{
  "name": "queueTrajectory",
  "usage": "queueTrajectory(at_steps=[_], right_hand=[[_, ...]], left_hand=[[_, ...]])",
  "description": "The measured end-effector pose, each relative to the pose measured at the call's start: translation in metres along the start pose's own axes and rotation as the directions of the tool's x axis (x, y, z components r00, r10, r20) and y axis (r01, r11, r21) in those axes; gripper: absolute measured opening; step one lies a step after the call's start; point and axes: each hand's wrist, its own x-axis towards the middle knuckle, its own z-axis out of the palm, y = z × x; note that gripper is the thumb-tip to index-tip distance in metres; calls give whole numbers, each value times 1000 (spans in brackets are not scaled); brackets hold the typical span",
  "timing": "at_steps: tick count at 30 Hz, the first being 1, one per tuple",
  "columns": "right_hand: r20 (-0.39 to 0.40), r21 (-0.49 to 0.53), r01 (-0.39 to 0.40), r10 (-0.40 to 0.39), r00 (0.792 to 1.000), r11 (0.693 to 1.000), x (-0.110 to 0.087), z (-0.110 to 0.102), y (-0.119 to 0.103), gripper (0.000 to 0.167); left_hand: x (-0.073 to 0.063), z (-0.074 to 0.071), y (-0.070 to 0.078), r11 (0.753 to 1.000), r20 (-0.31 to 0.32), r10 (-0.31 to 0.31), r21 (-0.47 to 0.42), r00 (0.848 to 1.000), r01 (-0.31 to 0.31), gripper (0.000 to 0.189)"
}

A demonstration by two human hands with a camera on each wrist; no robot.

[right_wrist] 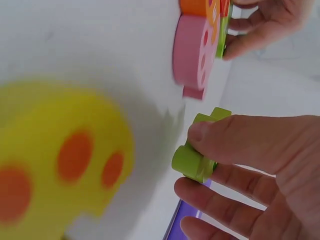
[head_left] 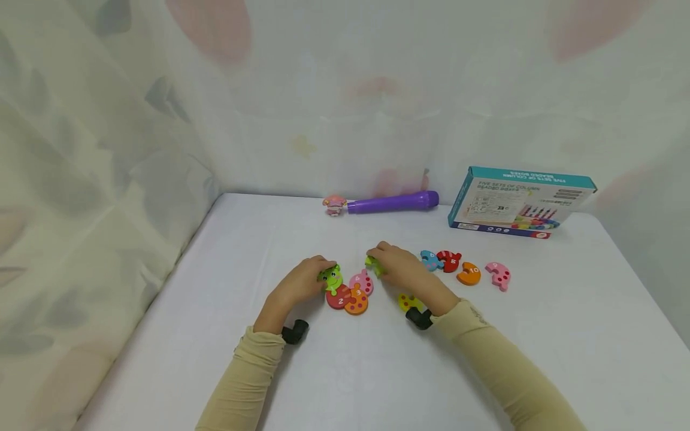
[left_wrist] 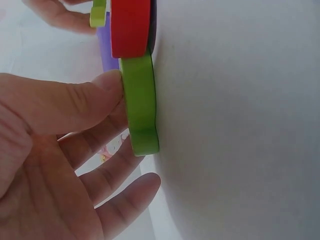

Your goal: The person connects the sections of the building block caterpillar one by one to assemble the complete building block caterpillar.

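Note:
My left hand (head_left: 300, 281) holds the green caterpillar-head puzzle piece (head_left: 333, 279) by its edge, thumb on the near side and fingers behind it in the left wrist view. That head joins a red piece marked 2 (head_left: 336, 299), followed by an orange piece marked 3 (head_left: 356, 304) and a pink piece (head_left: 366, 281). To the right of this chain, my right hand (head_left: 403, 268) pinches a small light-green puzzle piece (right_wrist: 192, 162) between thumb and fingers, raised above the table. Under the right wrist lies a yellow piece with orange-red dots (right_wrist: 75, 150).
Beyond the right hand lie a blue piece (head_left: 429, 261), a red piece marked 8 (head_left: 450, 261), an orange piece marked 10 (head_left: 470, 274) and a pink piece (head_left: 500, 275). At the back are a pink figurine (head_left: 334, 205), a purple toy microphone (head_left: 393, 203) and a box (head_left: 517, 203).

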Motion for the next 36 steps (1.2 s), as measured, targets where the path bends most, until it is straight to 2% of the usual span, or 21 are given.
queueTrajectory(at_steps=[7,17,25,30,36], right_hand=[[9,-76,32,-31,999,997,8,4,-12,46],[-1,-116,70,-71,998,991,9,6,-17,41],[50,-202,104,-96,994,974,13,11,-19,40],[37,-165,90,-85,996,982,12,16,-14,40],[-15,-53,26,-27,1000,998,-1,10,1,51]], left_hand=[[1,0,-2,1000,-8,24,8,1000,-24,46],[0,-1,-1,1000,-5,27,7,1000,-27,46],[0,0,-2,1000,-4,24,1,1000,-24,46],[0,1,-2,1000,-17,25,-2,1000,-25,46],[0,1,-1,1000,-18,20,1,1000,-20,46]])
